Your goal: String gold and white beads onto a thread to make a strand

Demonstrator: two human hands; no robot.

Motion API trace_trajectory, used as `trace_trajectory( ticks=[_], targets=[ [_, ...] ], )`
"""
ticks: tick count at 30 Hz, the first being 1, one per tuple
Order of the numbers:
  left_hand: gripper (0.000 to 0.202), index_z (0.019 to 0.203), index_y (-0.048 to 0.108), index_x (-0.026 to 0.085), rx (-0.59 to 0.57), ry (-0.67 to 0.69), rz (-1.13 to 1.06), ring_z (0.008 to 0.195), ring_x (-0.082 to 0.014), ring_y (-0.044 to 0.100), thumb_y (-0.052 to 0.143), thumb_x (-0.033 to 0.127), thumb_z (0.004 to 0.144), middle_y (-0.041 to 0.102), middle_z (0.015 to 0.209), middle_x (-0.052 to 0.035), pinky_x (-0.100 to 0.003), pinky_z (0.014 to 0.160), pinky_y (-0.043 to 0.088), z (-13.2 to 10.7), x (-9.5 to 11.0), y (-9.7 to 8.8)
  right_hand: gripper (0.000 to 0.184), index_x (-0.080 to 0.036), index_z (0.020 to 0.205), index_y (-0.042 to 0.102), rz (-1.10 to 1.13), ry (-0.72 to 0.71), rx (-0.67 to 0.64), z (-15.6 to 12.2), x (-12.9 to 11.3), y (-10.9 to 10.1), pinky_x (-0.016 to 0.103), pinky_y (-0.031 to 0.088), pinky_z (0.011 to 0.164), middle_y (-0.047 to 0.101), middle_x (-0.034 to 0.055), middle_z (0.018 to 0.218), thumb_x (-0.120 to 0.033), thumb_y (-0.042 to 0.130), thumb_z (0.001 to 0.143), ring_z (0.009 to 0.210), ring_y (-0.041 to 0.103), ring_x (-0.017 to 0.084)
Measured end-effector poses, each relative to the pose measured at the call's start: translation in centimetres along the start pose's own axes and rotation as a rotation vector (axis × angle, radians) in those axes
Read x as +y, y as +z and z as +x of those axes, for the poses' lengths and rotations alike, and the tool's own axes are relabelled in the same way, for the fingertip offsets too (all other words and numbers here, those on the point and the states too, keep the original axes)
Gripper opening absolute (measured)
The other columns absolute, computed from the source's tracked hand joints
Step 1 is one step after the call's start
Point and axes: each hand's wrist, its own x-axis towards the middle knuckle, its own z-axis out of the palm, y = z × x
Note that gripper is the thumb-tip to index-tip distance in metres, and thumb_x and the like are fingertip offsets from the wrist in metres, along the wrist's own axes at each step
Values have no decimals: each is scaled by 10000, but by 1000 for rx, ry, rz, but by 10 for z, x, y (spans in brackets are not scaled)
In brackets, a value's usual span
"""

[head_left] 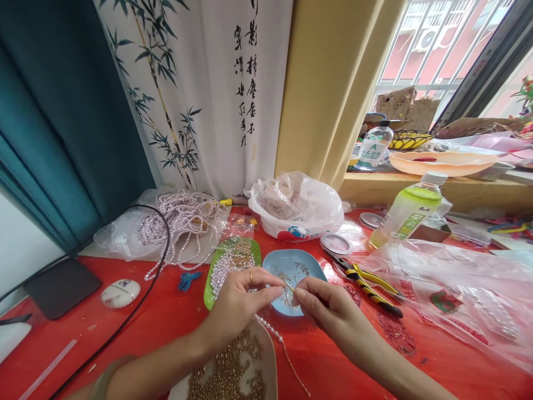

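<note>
My left hand point(245, 294), a ring on one finger, is closed in a pinch above the blue tray point(272, 260). What its fingertips hold is too small to make out. Opposite it, my right hand point(328, 305) pinches a thin gold-coloured pin point(288, 285) that spans the small gap between the hands. Below the left hand, a strand of white pearly beads point(272, 331) trails across the red table. Small metal findings point(300, 270) lie in the blue tray. Under my left forearm sits a pale tray point(270, 355) of gold-brown beads point(233, 366).
A green tray point(208, 293) of pearly and gold beads stands beside the blue one. Pliers point(370, 286), a drink bottle point(410, 208) and plastic bags point(462, 294) are at right. Pearl strands point(179, 216), a black cable point(166, 244) and a white mouse point(120, 293) are at left.
</note>
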Motion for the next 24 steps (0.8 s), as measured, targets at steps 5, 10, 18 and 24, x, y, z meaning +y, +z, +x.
trace_trajectory(
  ticks=[5,10,18,24],
  targets=[
    [149,728,658,166,0,-1,-18,604,-98,513,603,287,662,605,749,-36,-216,531,399,0,0,1,267,-170,616,435,-112,-70,49,0,-5,0,197,273,446,396,-29,521,-313,354,826,483,338,83],
    [153,725,663,166,-11,-18,-10,627,-107,525,609,292,658,609,729,-37,-220,554,408,1,1,1,295,-177,574,399,-145,-58,65,0,-5,-1,195,264,426,373,-37,491,-312,343,830,459,321,82],
    [170,731,664,164,-4,-41,-10,613,-109,530,614,304,648,613,740,-43,-218,530,414,0,-2,1,266,-170,596,444,-221,-100,83,-1,-4,-2,196,272,436,405,-30,502,-289,364,821,470,336,82],
    [183,734,661,155,-16,-40,-23,633,-126,538,604,310,654,619,745,-56,-226,527,421,0,-2,2,276,-170,602,446,-203,-97,63,-1,-6,-3,193,287,437,417,-25,506,-285,343,831,472,351,83]
  ],
)
